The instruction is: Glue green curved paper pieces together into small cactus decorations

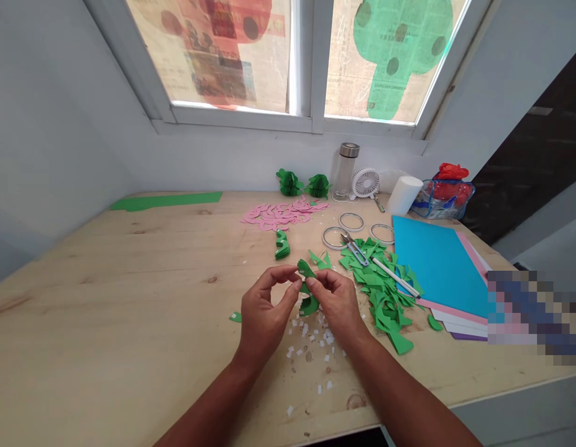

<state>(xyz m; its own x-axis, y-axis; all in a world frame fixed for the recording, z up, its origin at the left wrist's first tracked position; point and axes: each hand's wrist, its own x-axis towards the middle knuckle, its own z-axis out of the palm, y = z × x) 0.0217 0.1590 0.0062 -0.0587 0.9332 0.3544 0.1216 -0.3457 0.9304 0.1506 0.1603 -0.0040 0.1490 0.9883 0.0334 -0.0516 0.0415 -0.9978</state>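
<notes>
A curved green paper cutout (309, 305) is held above the table between both hands. My right hand (337, 304) pinches it with thumb and forefinger. My left hand (268, 304) is closed in a pinch at its left edge, the thumb and forefinger tips against the paper. Small white scraps (322, 335) lie scattered below the hands. A small green piece with a white patch (235, 316) rests beside my left hand. Beyond the hands stands a little stack of wavy green cutouts (281, 244) bearing white patches.
Green offcuts (381, 298) are heaped at right, with snips (356, 249) and a white pen (394, 277) on them. Tape rolls (351, 221), pink cutouts (283, 214), folded green paper shapes (318, 185), a bottle (346, 171), a fan (365, 182) and coloured sheets (441, 267) are around.
</notes>
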